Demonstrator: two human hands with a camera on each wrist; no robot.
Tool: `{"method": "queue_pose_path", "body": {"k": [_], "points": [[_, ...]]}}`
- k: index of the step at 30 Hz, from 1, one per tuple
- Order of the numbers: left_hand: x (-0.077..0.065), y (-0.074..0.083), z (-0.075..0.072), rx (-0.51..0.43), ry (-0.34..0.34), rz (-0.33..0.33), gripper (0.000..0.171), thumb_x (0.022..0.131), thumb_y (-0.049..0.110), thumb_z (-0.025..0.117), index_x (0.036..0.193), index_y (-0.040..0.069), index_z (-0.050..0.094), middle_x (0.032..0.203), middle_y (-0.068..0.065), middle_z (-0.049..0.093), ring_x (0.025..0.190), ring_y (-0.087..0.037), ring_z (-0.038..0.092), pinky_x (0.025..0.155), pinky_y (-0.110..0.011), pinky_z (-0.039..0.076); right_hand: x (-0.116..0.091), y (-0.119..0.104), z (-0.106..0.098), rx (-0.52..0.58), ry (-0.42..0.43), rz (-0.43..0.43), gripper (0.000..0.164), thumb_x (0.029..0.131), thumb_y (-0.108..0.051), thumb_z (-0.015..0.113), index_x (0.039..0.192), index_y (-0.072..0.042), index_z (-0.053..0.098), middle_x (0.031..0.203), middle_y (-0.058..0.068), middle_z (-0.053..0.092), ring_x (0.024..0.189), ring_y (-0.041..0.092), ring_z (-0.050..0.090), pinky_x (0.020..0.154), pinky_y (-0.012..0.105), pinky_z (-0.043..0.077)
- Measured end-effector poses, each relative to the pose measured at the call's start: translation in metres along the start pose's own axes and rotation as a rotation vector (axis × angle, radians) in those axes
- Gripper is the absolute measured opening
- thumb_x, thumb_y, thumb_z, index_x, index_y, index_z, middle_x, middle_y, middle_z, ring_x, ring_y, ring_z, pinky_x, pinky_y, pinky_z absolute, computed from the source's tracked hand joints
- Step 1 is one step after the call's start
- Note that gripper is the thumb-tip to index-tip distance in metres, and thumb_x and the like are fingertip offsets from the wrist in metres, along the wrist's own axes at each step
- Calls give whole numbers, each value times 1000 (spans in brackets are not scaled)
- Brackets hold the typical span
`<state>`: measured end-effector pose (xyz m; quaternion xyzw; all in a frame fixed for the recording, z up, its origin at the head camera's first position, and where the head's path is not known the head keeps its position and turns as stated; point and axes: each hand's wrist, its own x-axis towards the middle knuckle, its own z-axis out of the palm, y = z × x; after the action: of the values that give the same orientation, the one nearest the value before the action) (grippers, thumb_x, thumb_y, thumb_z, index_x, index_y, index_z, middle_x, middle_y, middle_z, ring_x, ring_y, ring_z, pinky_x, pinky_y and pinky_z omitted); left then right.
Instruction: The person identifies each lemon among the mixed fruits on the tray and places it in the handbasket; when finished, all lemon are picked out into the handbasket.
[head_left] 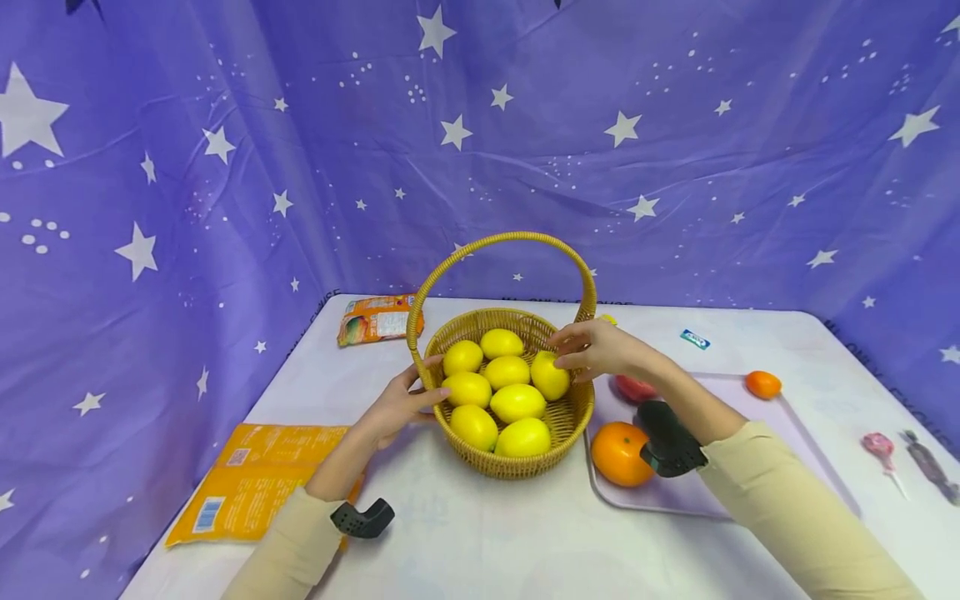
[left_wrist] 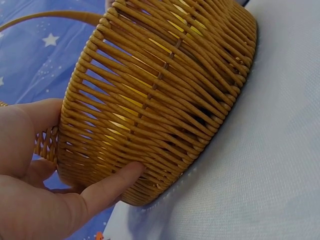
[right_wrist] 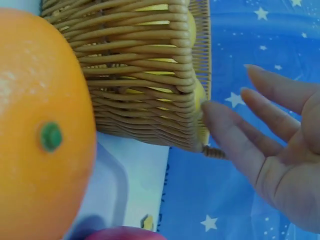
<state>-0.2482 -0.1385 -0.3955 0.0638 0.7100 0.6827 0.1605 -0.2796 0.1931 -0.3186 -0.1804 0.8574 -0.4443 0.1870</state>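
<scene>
A woven basket point(head_left: 504, 468) with a tall arched handle stands on the table, holding several yellow lemons point(head_left: 517, 403). My left hand point(head_left: 397, 404) grips its left side near the base of the handle. In the left wrist view, one finger point(left_wrist: 117, 184) lies along the outer weave while others curl at the rim. Over the right rim is my right hand point(head_left: 603, 346), its fingertips at the rightmost lemon point(head_left: 550, 379). Seen from the right wrist, that hand's fingers point(right_wrist: 232, 132) are spread and loosely bent, one reaching the lemon's edge.
Right of the basket, a pale tray point(head_left: 798, 454) bears an orange point(head_left: 621, 454), a red fruit point(head_left: 636, 388) and a small orange fruit point(head_left: 762, 384). Beyond lie a lollipop point(head_left: 877, 444) and wrapped candy point(head_left: 930, 467). Orange packets point(head_left: 262, 475) lie left and behind. A small green-blue packet point(head_left: 694, 339) lies at the back.
</scene>
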Motion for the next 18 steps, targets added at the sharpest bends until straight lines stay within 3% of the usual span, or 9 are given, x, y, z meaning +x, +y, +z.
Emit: {"method": "queue_pose_path", "body": {"k": [6, 11, 18], "points": [[-3, 1, 0, 12, 2, -2, 64, 96, 10, 60, 152, 11, 29, 153, -24, 23, 131, -41, 39, 89, -46, 53, 2, 8, 6, 168, -83, 48, 48, 98, -16, 59, 140, 3, 46, 131, 27, 50, 117, 41, 53, 82, 44, 56], [-4, 1, 2, 10, -1, -1, 63, 97, 10, 60, 152, 10, 29, 153, -25, 22, 132, -41, 39, 89, -45, 53, 2, 11, 8, 233, -127, 93, 52, 101, -21, 54, 146, 0, 38, 144, 27, 38, 127, 43, 43, 86, 44, 55], [-4, 1, 1, 13, 0, 4, 63, 97, 11, 60, 152, 10, 29, 153, -25, 22, 131, -41, 39, 90, -46, 53, -6, 13, 2, 270, -157, 45, 52, 102, -23, 52, 147, -1, 36, 144, 27, 38, 130, 44, 40, 89, 45, 53]]}}
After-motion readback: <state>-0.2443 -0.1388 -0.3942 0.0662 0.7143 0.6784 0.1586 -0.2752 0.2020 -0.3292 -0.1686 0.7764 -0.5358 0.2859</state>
